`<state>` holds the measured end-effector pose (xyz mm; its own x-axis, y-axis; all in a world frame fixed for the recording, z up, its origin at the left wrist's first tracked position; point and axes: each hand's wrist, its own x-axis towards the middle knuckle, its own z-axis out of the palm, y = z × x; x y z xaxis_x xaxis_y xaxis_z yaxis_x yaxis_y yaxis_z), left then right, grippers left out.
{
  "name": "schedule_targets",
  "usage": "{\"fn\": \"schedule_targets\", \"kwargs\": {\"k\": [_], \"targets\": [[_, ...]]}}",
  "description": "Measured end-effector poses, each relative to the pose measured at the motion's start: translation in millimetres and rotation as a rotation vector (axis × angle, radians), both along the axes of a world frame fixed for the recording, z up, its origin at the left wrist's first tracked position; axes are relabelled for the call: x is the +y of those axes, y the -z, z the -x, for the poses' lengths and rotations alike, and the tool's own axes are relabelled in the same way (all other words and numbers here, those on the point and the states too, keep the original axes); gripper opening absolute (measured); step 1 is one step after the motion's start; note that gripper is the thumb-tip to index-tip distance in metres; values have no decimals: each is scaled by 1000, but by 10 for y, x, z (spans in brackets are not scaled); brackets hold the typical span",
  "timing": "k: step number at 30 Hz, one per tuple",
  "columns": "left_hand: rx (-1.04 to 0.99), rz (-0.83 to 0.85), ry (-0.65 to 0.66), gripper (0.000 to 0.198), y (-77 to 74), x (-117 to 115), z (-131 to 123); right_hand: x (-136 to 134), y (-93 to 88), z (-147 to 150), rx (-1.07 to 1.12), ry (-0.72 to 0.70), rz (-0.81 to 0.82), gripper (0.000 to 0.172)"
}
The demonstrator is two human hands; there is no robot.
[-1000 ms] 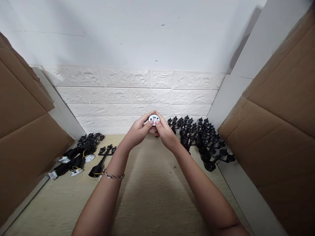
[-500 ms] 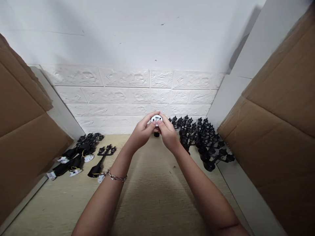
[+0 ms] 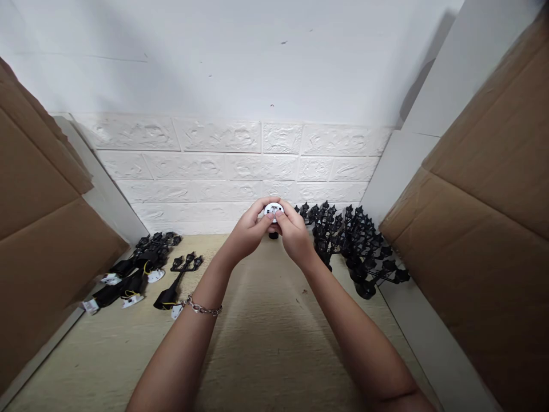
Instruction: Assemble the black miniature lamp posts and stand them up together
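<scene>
Between both hands, near the foot of the brick-patterned wall, is a miniature black street lamp turned so that its round white base (image 3: pixel 273 213) faces me. Small dark parts show on that base. My left hand (image 3: pixel 251 228) wraps its left side, thumb on the white face. From the right, my right hand (image 3: pixel 295 230) closes round it with its thumb beside the other one. A bit of black (image 3: pixel 273 235) shows beneath the fingers; the rest of the lamp is hidden. A chain bracelet (image 3: pixel 203 309) circles my left wrist.
Several black lamps (image 3: pixel 364 246) stand crowded at the right. On the left lie more lamps (image 3: pixel 148 257) with yellow wires and loose white bases, and a three-headed lamp (image 3: pixel 178 283) beside my left forearm. Cardboard sheets (image 3: pixel 47 240) flank both sides of the table (image 3: pixel 266 337).
Both hands keep their grip on the lamp. The white base sits a touch lower, and the thumbs have barely shifted.
</scene>
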<state>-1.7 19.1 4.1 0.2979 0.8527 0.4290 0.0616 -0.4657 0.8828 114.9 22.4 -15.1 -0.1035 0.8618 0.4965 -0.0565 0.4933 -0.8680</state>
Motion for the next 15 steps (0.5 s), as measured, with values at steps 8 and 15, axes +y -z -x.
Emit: {"fn": "schedule_targets", "kwargs": {"k": [8,15], "targets": [[-66,108,37,40,-8,5,22,5,-24,-11,-5,5,63,32],[-129,223,47,41,-37,-8,20,-7,-53,-28,-39,41,-2,31]]}}
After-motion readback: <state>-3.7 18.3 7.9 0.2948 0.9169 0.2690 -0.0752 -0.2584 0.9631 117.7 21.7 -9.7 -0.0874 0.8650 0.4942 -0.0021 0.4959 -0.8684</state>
